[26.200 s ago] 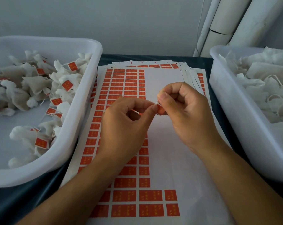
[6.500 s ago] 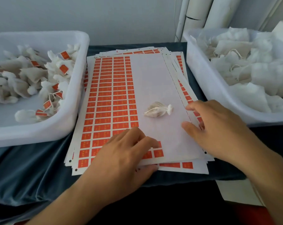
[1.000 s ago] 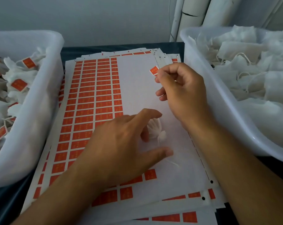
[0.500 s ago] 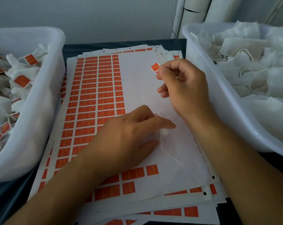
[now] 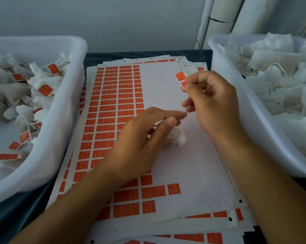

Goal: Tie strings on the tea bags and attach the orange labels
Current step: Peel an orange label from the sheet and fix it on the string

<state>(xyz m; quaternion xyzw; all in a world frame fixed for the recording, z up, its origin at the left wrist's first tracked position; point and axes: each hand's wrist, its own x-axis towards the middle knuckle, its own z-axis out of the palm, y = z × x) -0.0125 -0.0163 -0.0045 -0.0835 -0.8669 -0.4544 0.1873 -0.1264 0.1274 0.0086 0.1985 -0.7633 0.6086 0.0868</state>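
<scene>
- The left bin (image 5: 48, 120) filled the left edge of the frame and held tea bags that already carried orange tags; the right bin (image 5: 240, 110) at the right edge held a heap of untagged white bags with loose strings.
- Between the bins, down the middle of the frame, lay the stack of label sheets (image 5: 192, 173), orange labels in columns on its left part and bare backing paper on its right.
- The left hand (image 5: 141, 143) sat at centre frame with its fingers loosely curled; thumb and forefinger pinched the string (image 5: 158, 122), a short white length of which ran up and to the right from the grip.
- The right hand (image 5: 213, 101) hung in the upper right of centre, above and to the right of the left hand, its thumb and forefinger pinching a peeled orange label (image 5: 180, 76) and its other fingers curled in.
- The tea bag (image 5: 175, 138) lay on the bare backing paper just right of the left hand's fingers and below the right hand, touching or nearly touching the left fingers; its long axis could not be told.
- The label stood well above the pinched string, up and to the right of it, so by my judgement joining them called for bringing the right hand down and left towards the string, or the string up; the left hand was the nearer to the bag.
</scene>
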